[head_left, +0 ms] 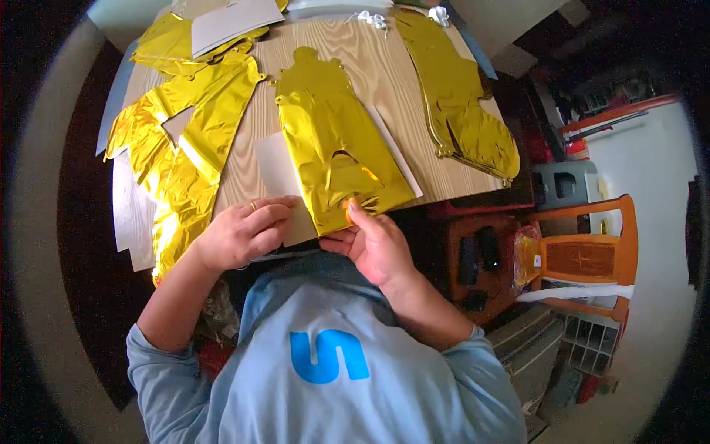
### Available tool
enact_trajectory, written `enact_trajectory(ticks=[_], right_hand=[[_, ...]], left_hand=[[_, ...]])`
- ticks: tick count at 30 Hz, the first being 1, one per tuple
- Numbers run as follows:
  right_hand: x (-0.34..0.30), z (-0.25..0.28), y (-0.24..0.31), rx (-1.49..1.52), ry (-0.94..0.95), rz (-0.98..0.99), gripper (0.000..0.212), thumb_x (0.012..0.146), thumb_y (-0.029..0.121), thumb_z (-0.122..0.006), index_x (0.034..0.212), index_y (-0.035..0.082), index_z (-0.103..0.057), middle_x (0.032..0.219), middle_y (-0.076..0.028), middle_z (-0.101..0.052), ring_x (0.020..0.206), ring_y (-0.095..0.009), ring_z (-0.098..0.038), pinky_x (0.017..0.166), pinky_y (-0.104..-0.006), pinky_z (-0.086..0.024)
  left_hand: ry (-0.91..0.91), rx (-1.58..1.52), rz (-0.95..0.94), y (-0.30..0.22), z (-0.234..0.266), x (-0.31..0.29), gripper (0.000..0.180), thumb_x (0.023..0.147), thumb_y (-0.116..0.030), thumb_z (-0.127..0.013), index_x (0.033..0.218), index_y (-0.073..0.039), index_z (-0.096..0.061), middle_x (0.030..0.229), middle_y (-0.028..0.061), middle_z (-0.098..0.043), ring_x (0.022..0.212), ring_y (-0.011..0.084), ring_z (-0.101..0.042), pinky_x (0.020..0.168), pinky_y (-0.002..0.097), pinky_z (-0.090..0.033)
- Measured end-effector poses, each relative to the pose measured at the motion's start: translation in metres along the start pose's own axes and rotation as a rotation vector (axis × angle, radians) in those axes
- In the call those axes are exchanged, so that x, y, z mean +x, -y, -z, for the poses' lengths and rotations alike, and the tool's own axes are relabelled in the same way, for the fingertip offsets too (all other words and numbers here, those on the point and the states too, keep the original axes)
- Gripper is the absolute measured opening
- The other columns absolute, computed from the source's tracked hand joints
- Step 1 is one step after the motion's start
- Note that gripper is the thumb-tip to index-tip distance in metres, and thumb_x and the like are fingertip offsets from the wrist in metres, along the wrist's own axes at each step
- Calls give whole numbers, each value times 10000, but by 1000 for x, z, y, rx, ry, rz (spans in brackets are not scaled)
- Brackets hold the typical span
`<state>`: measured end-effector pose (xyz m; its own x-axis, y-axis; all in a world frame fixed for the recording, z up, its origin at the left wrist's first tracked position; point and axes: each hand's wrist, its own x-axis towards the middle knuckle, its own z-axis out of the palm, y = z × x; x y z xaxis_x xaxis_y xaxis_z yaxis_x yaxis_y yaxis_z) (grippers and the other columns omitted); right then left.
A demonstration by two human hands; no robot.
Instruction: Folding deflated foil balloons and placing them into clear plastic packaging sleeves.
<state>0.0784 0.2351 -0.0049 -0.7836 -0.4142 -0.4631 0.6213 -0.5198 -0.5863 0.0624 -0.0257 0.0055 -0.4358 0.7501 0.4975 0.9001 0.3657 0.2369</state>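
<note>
In front of me a gold foil balloon (325, 140), flat and uninflated, lies over a pale card (276, 164) whose edges show on both sides. My right hand (375, 243) pinches the balloon's near end, thumb on top and fingers underneath. Close to the thumb the foil is creased. My left hand (248, 231) has its fingers curled together at the card's left near edge. Whatever those fingers hold, if anything, is hidden.
More flat gold balloons lie at the left (196, 126) and right (458, 96) of the wooden table (248, 159). White cards (233, 26) rest at the far left. White string (370, 18) sits at the far edge. A wooden chair (584, 251) stands to the right.
</note>
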Motion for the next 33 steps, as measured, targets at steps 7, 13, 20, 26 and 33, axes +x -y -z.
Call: enact_trajectory(ticks=[7,13,20,26,33], right_hand=[[4,0,10,-63,-26,-147,389,1029,383,-557,1268,78,-591,1103,-124,-714,950,-286,-730,731,-393,-617],[11,-6,-3,8,-15,-41,406,1040,375,-539,1321,83,-552,1120,-141,-708,941,-291,-731,739,-405,-621],[14,-18,13,-165,-41,4,390,1052,348,-515,1335,80,-531,1140,-162,-685,937,-292,-729,784,-424,-625],[11,-5,50,-415,-34,-247,424,1040,410,-517,1205,27,-593,953,-201,-721,770,-292,-740,686,-381,-616],[-31,17,77,-1826,-6,682,205,855,125,-760,998,3,-678,874,-153,-694,659,-287,-656,645,-361,-546]], left_hand=[[210,-4,259,-9,28,17,337,696,-235,-727,942,-27,-627,1028,125,-609,1149,348,-635,949,457,-519],[102,0,334,-27,34,64,620,767,-371,-752,1280,-59,-595,1305,150,-591,1297,371,-527,1100,555,-374],[158,19,302,-11,-18,41,804,864,-417,-682,1512,-42,-386,1536,207,-411,1432,372,-395,1178,515,-307],[268,89,282,-14,-18,27,814,861,-417,-673,1536,-87,-360,1578,190,-357,1450,360,-366,1187,508,-294],[285,84,285,-14,-22,24,806,842,-369,-702,1526,-93,-375,1581,179,-354,1470,359,-336,1206,501,-265]])
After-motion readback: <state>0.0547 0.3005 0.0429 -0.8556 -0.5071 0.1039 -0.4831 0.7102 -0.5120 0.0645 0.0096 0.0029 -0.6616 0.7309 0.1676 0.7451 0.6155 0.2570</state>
